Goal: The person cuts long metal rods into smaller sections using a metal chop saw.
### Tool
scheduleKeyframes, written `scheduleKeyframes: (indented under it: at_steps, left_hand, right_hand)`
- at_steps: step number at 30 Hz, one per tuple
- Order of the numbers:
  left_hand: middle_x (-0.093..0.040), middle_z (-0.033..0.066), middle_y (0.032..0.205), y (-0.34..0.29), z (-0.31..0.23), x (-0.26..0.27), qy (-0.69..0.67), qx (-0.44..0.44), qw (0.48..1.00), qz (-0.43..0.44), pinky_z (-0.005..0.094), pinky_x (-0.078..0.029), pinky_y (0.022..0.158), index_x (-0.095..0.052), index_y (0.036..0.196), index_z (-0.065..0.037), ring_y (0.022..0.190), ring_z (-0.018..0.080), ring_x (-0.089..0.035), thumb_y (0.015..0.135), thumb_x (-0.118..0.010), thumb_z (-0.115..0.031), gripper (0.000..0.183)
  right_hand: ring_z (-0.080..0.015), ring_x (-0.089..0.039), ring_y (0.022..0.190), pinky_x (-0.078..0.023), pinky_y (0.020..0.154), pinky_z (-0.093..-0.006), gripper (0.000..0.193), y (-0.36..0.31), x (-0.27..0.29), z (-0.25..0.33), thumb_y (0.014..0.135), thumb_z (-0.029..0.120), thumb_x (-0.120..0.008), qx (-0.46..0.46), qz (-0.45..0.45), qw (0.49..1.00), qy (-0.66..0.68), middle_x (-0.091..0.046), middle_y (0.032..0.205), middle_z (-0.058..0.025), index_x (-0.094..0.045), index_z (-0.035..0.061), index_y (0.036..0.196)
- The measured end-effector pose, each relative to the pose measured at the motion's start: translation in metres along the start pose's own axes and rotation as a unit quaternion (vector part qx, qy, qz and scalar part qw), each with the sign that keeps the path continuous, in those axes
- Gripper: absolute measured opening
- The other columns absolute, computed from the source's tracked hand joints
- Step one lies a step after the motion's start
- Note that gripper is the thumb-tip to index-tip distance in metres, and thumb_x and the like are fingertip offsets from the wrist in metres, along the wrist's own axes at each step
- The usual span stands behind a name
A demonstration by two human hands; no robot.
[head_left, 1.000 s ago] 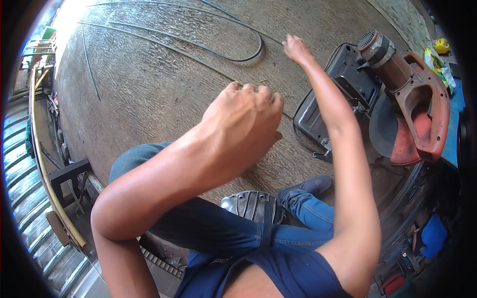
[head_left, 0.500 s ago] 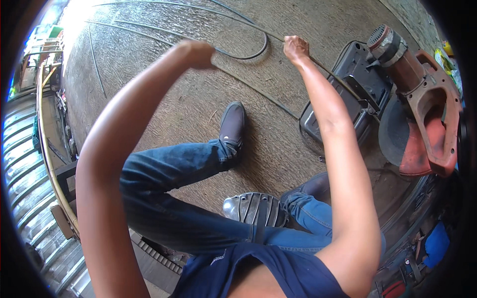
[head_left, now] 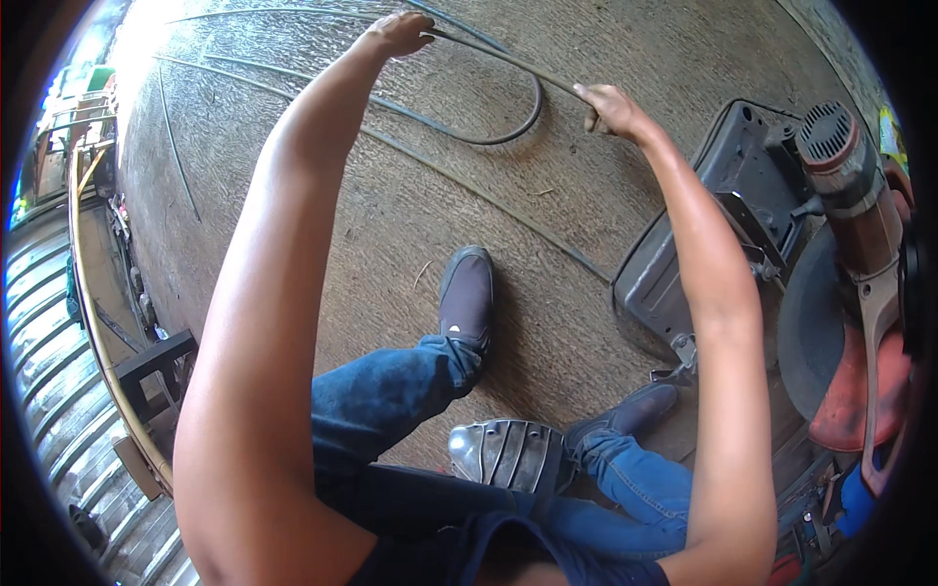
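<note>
Slender rod, dull brown-grey, long and thin. Span between left fingers and right fingers nearly straight, sloping from near 12 o'clock of view down toward 1 o'clock. Right fingers curled round it; left fingers extended along it. Length beyond left fingers appears to continue toward 10–11 o'clock, gently bowed. End past right fingers not discernible.

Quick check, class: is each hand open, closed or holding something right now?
Left hand: at the thin rod; whether it is closed cannot be told.
Right hand: closed, holding the same rod.
</note>
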State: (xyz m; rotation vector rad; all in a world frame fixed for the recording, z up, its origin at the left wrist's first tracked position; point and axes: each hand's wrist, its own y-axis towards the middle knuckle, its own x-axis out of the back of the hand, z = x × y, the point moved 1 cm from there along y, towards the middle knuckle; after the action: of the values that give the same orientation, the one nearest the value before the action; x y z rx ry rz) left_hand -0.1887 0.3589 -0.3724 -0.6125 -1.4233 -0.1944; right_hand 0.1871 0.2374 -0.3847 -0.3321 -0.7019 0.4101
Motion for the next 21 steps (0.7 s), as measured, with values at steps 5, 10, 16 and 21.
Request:
scheduleKeyframes:
  at_steps: [5, 10, 16, 21]
  left_hand:
    - [-0.067, 0.0119, 0.104, 0.007, 0.006, 0.006, -0.051, -0.026, 0.998, -0.024, 0.0412, -0.051, 0.086, -0.066, 0.109, -0.01, 0.097, 0.0307, -0.064, 0.091, -0.06, -0.033, 0.029]
    - [-0.068, 0.01, 0.098, 0.002, 0.009, 0.004, -0.034, -0.075, 0.995, -0.061, 0.0398, -0.052, 0.079, -0.068, 0.099, -0.008, 0.09, 0.028, -0.065, 0.087, -0.067, -0.031, 0.026]
    - [-0.069, 0.0111, 0.095, 0.006, 0.003, -0.002, -0.072, -0.144, 0.981, -0.104, 0.0379, -0.053, 0.077, -0.068, 0.098, -0.005, 0.089, 0.027, -0.065, 0.087, -0.066, -0.027, 0.025]
    - [-0.07, 0.0096, 0.091, 0.004, -0.029, 0.004, -0.094, -0.121, 0.987, -0.045, 0.0374, -0.052, 0.073, -0.071, 0.094, -0.008, 0.083, 0.0286, -0.066, 0.086, -0.066, -0.026, 0.02]
  right_hand:
    - [-0.0204, -0.067, 0.076, -0.05, 0.064, -0.0344, 0.047, -0.012, -0.001, 0.007, 0.094, 0.046, -0.053, -0.031, 0.008, 0.998, -0.057, -0.069, 0.076, -0.0083, -0.07, 0.0026, 0.101]
    - [-0.0312, -0.068, 0.071, -0.051, 0.058, -0.0412, 0.033, -0.047, -0.025, 0.009, 0.093, 0.038, -0.054, 0.089, -0.195, 0.954, -0.207, -0.068, 0.083, -0.0148, -0.065, 0.0066, 0.088]
    - [-0.0297, -0.066, 0.079, -0.049, 0.072, -0.0444, 0.025, -0.065, -0.015, -0.003, 0.089, 0.031, -0.06, 0.128, -0.256, 0.931, -0.226, -0.069, 0.082, -0.0129, -0.067, 0.0072, 0.095]
    - [-0.0287, -0.061, 0.089, -0.043, 0.087, -0.0455, 0.024, -0.092, -0.008, -0.009, 0.087, 0.025, -0.062, 0.088, -0.257, 0.927, -0.258, -0.069, 0.084, -0.0109, -0.067, 0.0054, 0.099]
